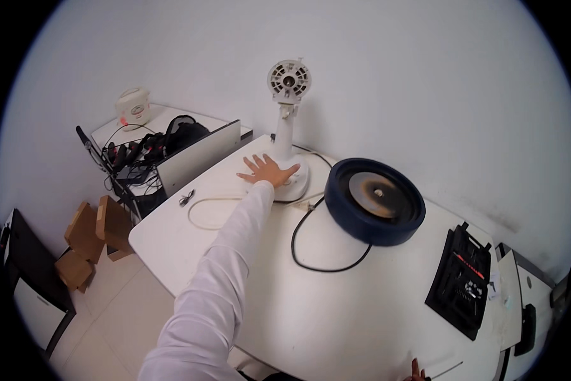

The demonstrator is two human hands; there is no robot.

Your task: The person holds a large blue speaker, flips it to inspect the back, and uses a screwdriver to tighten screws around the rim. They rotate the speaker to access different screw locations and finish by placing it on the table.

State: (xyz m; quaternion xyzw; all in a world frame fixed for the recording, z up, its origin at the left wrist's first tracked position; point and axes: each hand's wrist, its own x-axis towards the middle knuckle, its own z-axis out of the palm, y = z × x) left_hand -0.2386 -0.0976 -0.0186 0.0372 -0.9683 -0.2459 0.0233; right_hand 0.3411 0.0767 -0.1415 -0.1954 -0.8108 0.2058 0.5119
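A white table fan (285, 130) without blades or grille stands upright at the back of the table, its motor housing bare. My left hand (266, 171) reaches out with fingers spread, over or on the fan's round base; whether the palm presses it I cannot tell. Only the fingers of my right hand (417, 373) show at the lower edge, closed on a screwdriver (448, 370) whose thin shaft points up to the right. The screwdriver's handle is mostly hidden.
On the white table (336, 311) sit a dark blue round appliance (375, 202) with a stained metal disc, its black cord (326, 271) and an open black tool case (461, 279). A pale cable (199, 225) loops left. Cardboard boxes (85, 238) lie on the floor.
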